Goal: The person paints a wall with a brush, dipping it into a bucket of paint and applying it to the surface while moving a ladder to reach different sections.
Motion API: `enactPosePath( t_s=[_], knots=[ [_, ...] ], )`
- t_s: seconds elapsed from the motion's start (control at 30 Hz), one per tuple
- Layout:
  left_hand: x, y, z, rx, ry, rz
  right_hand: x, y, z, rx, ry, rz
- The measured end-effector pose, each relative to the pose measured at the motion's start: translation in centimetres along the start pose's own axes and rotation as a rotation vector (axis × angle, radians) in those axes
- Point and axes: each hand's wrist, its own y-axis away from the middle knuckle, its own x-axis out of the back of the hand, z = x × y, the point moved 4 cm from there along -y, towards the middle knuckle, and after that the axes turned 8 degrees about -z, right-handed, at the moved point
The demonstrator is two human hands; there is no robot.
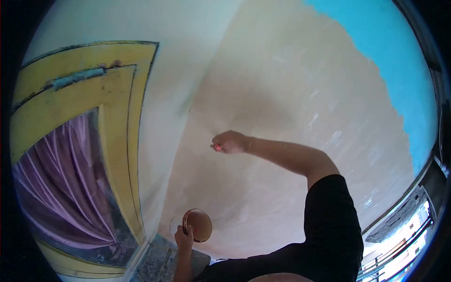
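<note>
Clenched in the right hand (230,142), fingers pressed together into a fist: a small tool (218,147), only its red end showing at the thumb side of the grip, at or just off the pale wall (282,84); cannot tell whether touching. Pinched by its rim in the left hand (184,237), well below that fist and closer to the body: a round dish (199,224), tipped up on edge just above the closed fingers. As a judgement of risk: held that steeply, could shed whatever sits in it, down past the lower grip onto the stained ledge (162,261) underneath. With the arm stretched high and so little of the tool clear of the fist, could skid or gouge the smooth coat, or stray left of the grip onto the yellow door frame (117,155). Of the dish: brown, shallow, darker at the rim, the broad face smooth; cannot tell whether that face is the hollow or the back, contents hidden. Of the tool: tiny and red, no blade visible. Left of both grips, a purple curtain (61,178) inside the frame; far right of the upper grip, blue paint (399,61).
</note>
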Motion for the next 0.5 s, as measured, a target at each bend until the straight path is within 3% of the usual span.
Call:
enactPosePath(
  t_s=[0.03, 0.1, 0.13, 0.17, 0.2, 0.23, 0.27, 0.3, 0.37, 0.43, 0.5],
  knots=[
    [0.6, 0.4, 0.7, -0.004, -0.004, -0.002, 0.8, -0.3, -0.6, 0.012, 0.011, 0.003],
    [1.3, 0.9, 1.5, -0.012, -0.001, -0.001, 2.5, -0.1, -0.6, -0.149, -0.118, 0.047],
    [1.5, 1.1, 1.7, 0.000, 0.009, 0.004, 3.6, -0.1, 0.5, -0.066, -0.070, 0.136],
    [1.6, 1.1, 1.7, 0.012, 0.017, 0.009, 4.8, 0.2, 2.7, -0.161, -0.022, 0.076],
    [1.5, 1.2, 1.6, 0.010, 0.020, 0.014, 7.4, 1.0, 4.2, -0.170, -0.009, 0.087],
    [1.5, 1.2, 1.2, 0.018, 0.031, 0.014, 10.1, 2.1, 6.9, 0.042, 0.043, 0.234],
    [1.4, 1.1, 0.8, 0.028, 0.043, 0.018, 14.5, 3.0, 8.5, -0.012, 0.109, 0.176],
    [1.3, 1.1, 0.5, 0.030, 0.048, 0.029, 19.4, 4.4, 9.5, -0.114, 0.055, 0.300],
    [0.9, 0.9, 0.1, 0.000, 0.021, 0.040, 28.9, 7.2, 10.5, -0.248, 0.343, 0.428],
    [0.9, 0.9, 0.7, 0.004, 0.007, 0.020, 36.4, 9.2, 10.0, -0.150, 0.789, 0.615],
    [0.7, 0.6, 1.1, 0.004, -0.006, 0.001, 40.6, 10.5, 9.6, -0.500, 0.905, 0.662]
  ],
)
